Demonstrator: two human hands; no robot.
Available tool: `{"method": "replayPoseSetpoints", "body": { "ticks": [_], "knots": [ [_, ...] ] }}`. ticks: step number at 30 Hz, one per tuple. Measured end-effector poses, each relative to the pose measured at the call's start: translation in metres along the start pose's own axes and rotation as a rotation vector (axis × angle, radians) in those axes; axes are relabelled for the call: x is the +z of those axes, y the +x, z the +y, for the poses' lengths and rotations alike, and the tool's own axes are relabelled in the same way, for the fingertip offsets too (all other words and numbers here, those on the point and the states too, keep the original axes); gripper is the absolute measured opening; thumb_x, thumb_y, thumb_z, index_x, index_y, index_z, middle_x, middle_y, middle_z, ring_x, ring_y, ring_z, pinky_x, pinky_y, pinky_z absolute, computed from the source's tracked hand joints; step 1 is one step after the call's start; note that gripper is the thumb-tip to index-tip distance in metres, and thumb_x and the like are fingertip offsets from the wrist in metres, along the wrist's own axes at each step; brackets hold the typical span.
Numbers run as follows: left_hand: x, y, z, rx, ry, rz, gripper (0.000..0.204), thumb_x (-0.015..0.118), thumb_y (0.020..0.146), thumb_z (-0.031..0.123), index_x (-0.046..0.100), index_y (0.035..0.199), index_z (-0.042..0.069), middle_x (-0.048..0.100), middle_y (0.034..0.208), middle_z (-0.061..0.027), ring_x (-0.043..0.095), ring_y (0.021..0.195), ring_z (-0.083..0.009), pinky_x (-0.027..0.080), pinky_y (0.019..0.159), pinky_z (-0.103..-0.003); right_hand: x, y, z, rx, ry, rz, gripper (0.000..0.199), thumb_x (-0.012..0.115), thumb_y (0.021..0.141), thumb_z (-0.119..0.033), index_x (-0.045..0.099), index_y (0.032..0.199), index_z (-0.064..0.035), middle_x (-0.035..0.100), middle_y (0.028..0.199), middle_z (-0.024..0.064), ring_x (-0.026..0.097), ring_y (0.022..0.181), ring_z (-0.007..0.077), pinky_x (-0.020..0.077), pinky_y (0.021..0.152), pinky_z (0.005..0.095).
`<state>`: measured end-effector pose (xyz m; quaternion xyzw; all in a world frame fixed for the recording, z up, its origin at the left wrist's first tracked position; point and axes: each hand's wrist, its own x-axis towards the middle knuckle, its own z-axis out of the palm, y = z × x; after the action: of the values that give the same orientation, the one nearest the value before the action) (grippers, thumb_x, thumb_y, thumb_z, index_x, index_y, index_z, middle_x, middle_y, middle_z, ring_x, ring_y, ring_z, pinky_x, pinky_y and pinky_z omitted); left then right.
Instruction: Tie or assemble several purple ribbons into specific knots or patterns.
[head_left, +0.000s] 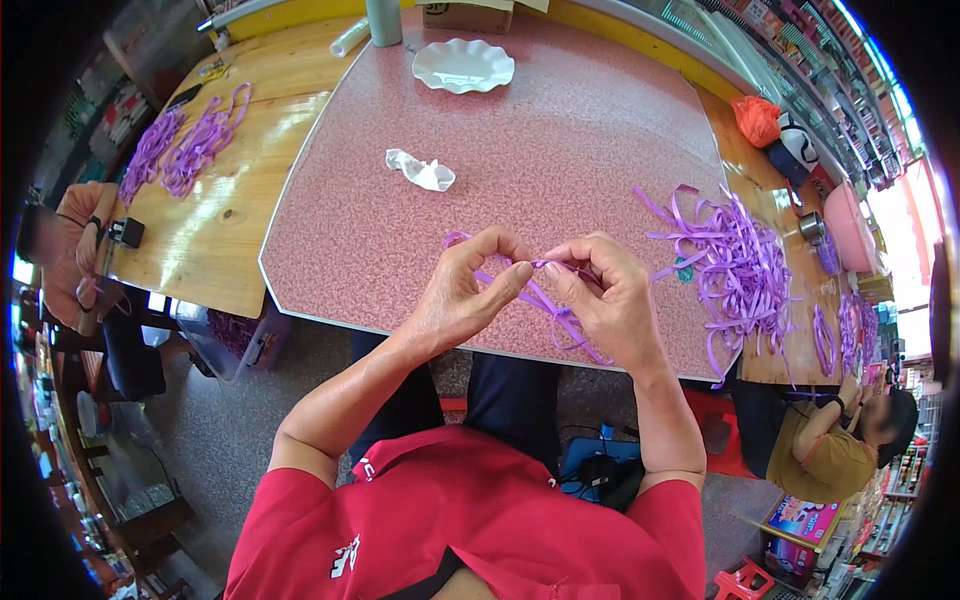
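Observation:
Both of my hands meet above the near part of a pink speckled table, working on a narrow purple ribbon. My left hand pinches it between thumb and forefinger. Close beside, my right hand grips the same ribbon with thumb and bent fingers. A short stretch runs between the fingertips, while loose lengths hang below and behind the hands toward the table edge. Whether there is a knot at the fingertips is too small to tell. To the right lies a big tangled heap of purple ribbons.
A white scalloped plate and crumpled white tissue rest farther back. More purple ribbons lie on the wooden table at left. One person sits left, another right, both at purple strips. A pink basin stands far right.

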<state>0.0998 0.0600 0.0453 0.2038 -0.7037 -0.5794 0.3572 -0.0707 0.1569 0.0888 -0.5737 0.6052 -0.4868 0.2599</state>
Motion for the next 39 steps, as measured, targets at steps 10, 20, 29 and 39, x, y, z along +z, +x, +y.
{"method": "replayPoseSetpoints", "body": {
  "ticks": [10, 20, 29, 39],
  "knots": [
    [0.0, 0.001, 0.004, -0.034, 0.039, -0.024, 0.015, 0.066, 0.094, 0.013, 0.064, 0.097, -0.001, 0.065, 0.087, -0.0045, 0.06, 0.086, -0.0106, 0.049, 0.077, -0.029, -0.002, 0.002, 0.0, -0.193, -0.258, 0.007, 0.014, 0.076, 0.084, -0.001, 0.075, 0.098, -0.0047, 0.058, 0.082, 0.0, 0.05, 0.068, 0.0054, 0.036, 0.054, 0.0218],
    [-0.001, 0.001, 0.003, 0.001, 0.051, -0.01, 0.014, 0.067, 0.094, 0.012, 0.065, 0.097, -0.001, 0.065, 0.087, -0.0052, 0.06, 0.086, -0.0104, 0.049, 0.076, -0.029, 0.001, 0.0, -0.004, -0.073, -0.117, 0.021, 0.01, 0.072, 0.085, -0.001, 0.072, 0.096, -0.003, 0.06, 0.084, 0.0002, 0.05, 0.067, 0.0045, 0.0371, 0.054, 0.0216],
    [0.005, -0.003, -0.011, 0.117, -0.012, 0.092, 0.012, 0.069, 0.092, 0.01, 0.059, 0.096, 0.004, 0.059, 0.096, -0.0032, 0.057, 0.092, -0.0119, 0.046, 0.081, -0.029, 0.006, 0.0, 0.0, 0.032, 0.01, 0.044, 0.005, 0.069, 0.092, -0.005, 0.069, 0.094, -0.0001, 0.058, 0.082, -0.0031, 0.05, 0.069, 0.0011, 0.0389, 0.058, 0.0191],
    [0.013, -0.004, -0.013, 0.399, 0.231, 0.198, 0.02, 0.074, 0.085, 0.003, 0.058, 0.097, 0.004, 0.06, 0.098, -0.0122, 0.061, 0.091, -0.0239, 0.05, 0.079, -0.036, 0.012, -0.001, 0.002, 0.05, 0.166, 0.04, 0.007, 0.069, 0.092, -0.006, 0.069, 0.095, 0.0006, 0.065, 0.086, 0.0034, 0.064, 0.078, 0.0077, 0.0518, 0.065, 0.0226]
  ]
}}
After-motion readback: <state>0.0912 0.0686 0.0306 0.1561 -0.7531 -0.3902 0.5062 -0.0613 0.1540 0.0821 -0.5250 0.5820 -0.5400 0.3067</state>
